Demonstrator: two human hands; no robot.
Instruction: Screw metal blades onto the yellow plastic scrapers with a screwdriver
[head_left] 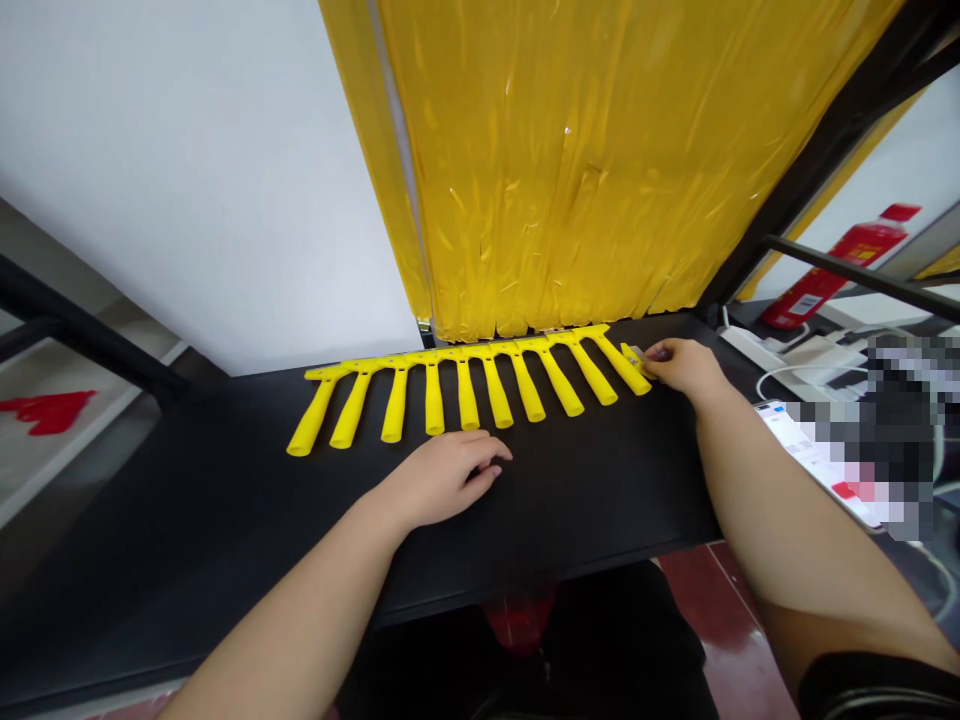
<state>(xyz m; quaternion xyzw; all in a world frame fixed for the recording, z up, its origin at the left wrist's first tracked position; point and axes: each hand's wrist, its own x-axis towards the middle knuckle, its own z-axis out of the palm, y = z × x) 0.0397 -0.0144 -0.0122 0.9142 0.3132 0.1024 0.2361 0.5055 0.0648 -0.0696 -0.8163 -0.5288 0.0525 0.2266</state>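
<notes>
A row of yellow plastic squeegee-like handles [469, 390] lies along the back of the black table [585, 490], their hollow grip ends pointing toward me. Just in front of the row, my left hand [454, 475] lies palm down with loosely bent fingers, thumb apart, and nothing in it. At the right end, the fingers of my right hand [679, 365] pinch a small yellow piece with a greyish part [636, 357], close to the last handle. My fingers partly cover this piece, so its exact kind cannot be made out.
Behind the table hang yellow plastic-wrapped stacks [600, 170] beside a white panel [202, 180]. To the right are a red bottle [832, 265], a white power strip [772, 360], cables and a lit phone [806, 450]. Black frame bars [847, 270] stand at both sides.
</notes>
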